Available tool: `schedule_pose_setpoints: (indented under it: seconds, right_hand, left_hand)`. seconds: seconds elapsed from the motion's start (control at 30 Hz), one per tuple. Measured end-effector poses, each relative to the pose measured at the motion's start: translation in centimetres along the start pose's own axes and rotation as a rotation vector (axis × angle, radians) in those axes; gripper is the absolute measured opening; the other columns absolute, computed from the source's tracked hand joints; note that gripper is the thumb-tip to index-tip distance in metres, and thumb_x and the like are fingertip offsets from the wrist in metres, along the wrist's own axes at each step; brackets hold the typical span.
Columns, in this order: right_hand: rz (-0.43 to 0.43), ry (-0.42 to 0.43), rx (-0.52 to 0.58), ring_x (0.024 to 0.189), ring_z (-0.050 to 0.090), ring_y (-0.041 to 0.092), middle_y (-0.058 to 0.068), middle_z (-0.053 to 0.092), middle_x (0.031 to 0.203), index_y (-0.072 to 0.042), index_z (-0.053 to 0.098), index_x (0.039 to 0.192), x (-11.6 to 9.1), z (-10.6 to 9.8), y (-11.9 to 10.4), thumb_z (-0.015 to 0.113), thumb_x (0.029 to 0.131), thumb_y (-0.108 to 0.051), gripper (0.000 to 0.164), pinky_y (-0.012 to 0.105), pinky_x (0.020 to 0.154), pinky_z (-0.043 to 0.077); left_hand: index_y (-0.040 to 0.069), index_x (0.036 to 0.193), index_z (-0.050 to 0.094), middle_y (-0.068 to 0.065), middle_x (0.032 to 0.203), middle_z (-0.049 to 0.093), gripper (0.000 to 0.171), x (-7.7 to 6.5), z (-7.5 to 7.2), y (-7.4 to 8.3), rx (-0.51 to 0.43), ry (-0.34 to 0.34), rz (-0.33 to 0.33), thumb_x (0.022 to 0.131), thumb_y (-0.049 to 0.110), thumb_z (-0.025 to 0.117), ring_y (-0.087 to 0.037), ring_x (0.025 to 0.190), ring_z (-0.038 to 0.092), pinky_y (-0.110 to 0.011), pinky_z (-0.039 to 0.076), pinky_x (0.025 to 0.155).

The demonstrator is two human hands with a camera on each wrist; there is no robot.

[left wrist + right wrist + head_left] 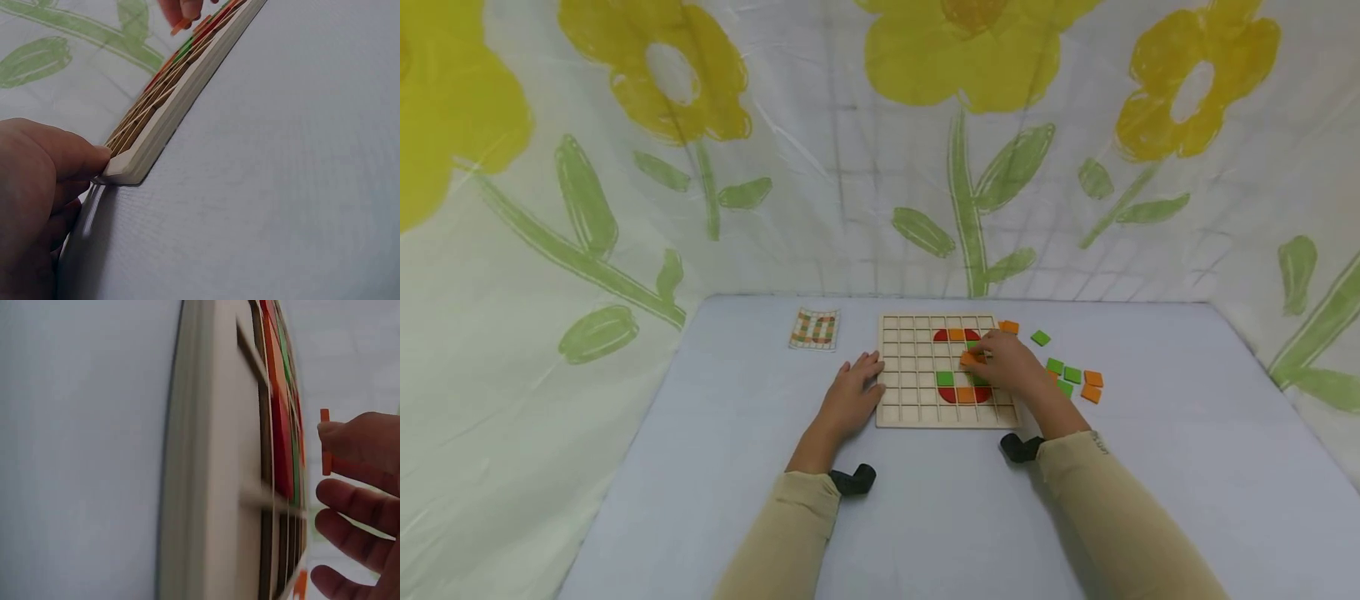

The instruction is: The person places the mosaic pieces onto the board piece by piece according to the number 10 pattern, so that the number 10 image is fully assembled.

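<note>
A wooden grid board (pixel 910 412) lies on the table with red, orange and green pieces in some of its cells. Over the right part of it, my right hand (pixel 1009 364) pinches an orange square tile (pixel 969 359) between thumb and finger. The right wrist view shows this tile (pixel 325 459) edge-on, held above the board, with the other fingers spread apart. My left hand (pixel 850 395) rests at the board's left edge, fingers extended. In the left wrist view a digit of the left hand (pixel 37 181) touches the board's near corner. The right hand hides some cells.
Loose green tiles (pixel 1072 375) and orange tiles (pixel 1092 393) lie right of the board. Another green tile (pixel 1041 337) and some orange ones (pixel 1010 327) are near its far right corner. A patterned card (pixel 815 329) lies at the back left. A flower-printed sheet (pixel 790 225) hangs behind the table.
</note>
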State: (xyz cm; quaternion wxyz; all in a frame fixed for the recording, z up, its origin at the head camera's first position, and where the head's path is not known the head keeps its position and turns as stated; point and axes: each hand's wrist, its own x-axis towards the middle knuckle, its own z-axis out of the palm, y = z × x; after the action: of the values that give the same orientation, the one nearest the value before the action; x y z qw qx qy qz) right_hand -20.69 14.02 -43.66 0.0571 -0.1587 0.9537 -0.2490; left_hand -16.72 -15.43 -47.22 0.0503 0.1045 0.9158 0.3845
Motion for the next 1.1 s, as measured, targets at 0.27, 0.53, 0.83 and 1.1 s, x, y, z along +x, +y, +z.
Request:
schedule_pose_setpoints:
  seconds: [0.27,0.53,0.83,1.1]
  right_hand:
    - [-0.081,-0.071,-0.047,0.117,0.055,0.033,0.013,0.063,0.123,-0.008,0.071,0.119,1.4,0.9,-2.5,0.064,0.094,-0.022,0.029,0.048,0.099,0.050]
    - [-0.071,-0.088,-0.099,0.115,0.056,0.034,0.013,0.065,0.120,-0.008,0.073,0.116,1.8,1.1,-3.5,0.064,0.094,-0.021,0.027,0.048,0.099,0.050]
    - [-0.085,-0.062,-0.122,0.107,0.057,0.033,0.012,0.064,0.114,-0.010,0.075,0.114,2.0,1.6,-3.3,0.066,0.094,-0.021,0.024,0.047,0.094,0.051]
    - [-0.090,-0.041,-0.143,0.104,0.056,0.033,0.012,0.064,0.110,-0.013,0.076,0.112,1.9,1.7,-3.2,0.069,0.093,-0.023,0.023,0.048,0.096,0.049]
  left_hand:
    - [0.009,0.143,0.051,0.002,0.157,0.038,0.046,-0.1,0.1,0.2,-0.007,0.002,-0.005,0.100,0.023,0.057,-0.016,0.149,0.026,-0.037,0.010,0.126]
    - [0.006,0.142,0.052,-0.002,0.157,0.039,0.046,-0.2,-0.2,0.4,-0.003,0.005,0.018,0.099,0.021,0.057,-0.020,0.149,0.027,-0.040,0.011,0.126]
    - [0.006,0.142,0.052,-0.001,0.156,0.039,0.046,-0.1,-0.2,0.4,0.001,0.002,0.008,0.099,0.021,0.057,-0.019,0.149,0.027,-0.040,0.011,0.126]
    - [0.006,0.142,0.052,-0.001,0.157,0.039,0.046,0.0,-0.2,0.5,-0.001,-0.002,0.003,0.099,0.020,0.057,-0.020,0.149,0.027,-0.040,0.011,0.126]
